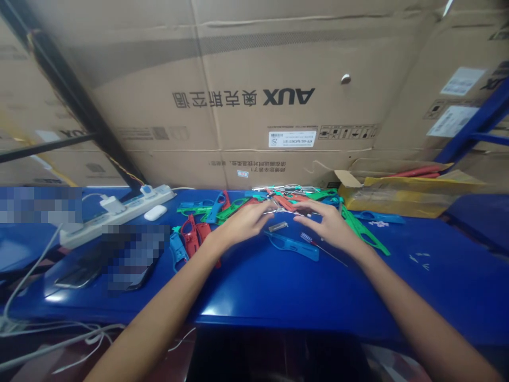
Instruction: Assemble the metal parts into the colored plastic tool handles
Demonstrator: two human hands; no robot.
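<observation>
My left hand (249,218) is closed, its fingertips pinched at the front edge of a pile of coloured plastic parts (284,201). My right hand (330,222) faces it with curled fingers. A thin shiny strip and something dark show between the hands, too small to name. Below them lie a small metal piece (278,227), a blue plastic part with a loop-shaped end (294,245) and a thin screwdriver (324,248). Long green parts (363,231) lie beside my right wrist. Red parts (191,236) and a blue part (177,249) lie left of my left forearm.
A white power strip (131,209) with plugs, a white earphone case (155,213) and two dark phones (137,265) occupy the left. A taped carton (409,193) holding red parts stands at back right. Large cardboard (238,63) walls off the back. Small pale scraps (420,260) lie right.
</observation>
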